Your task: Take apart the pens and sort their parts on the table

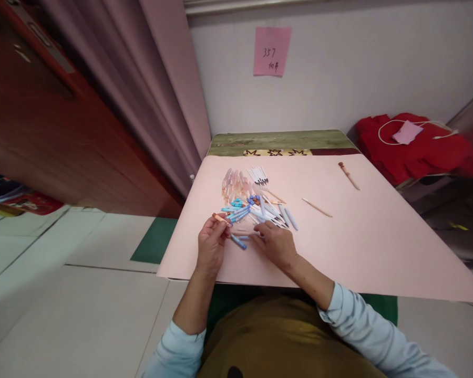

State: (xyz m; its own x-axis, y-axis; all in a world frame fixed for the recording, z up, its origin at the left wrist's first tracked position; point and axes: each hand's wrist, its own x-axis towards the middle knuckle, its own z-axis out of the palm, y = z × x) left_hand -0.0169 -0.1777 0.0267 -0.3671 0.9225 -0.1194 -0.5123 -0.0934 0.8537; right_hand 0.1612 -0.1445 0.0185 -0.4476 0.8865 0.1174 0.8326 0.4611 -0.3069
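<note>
Left hand (pixel 212 240): thumb and fingers closed in a pinch on a slim orange pen part (pixel 219 217), its end projecting past the fingertips.
Right hand (pixel 278 244): fingers bent downward and partly curled at the near edge of the pen pile; whether they grip a piece cannot be told.
Orange pen part: raised in the left hand, tilted, left of the pile.
Blue pen piece (pixel 238 242): between the two hands, just below the left fingertips; contact cannot be told.
Blue barrels (pixel 241 213): grouped beyond the hands.
Grey-blue barrels (pixel 291 219): right side of the pile, beyond the right hand.
Clear pinkish barrels (pixel 232 184): bunched at the far left of the pile.
White refills (pixel 257 174): side by side, dark ends toward the person.
Beige stick (pixel 317 207): alone, right of the pile.
Brown-topped pen (pixel 349 176): far right, well apart.
Work surface: pale pink sheet (pixel 370 252) over the table.
</note>
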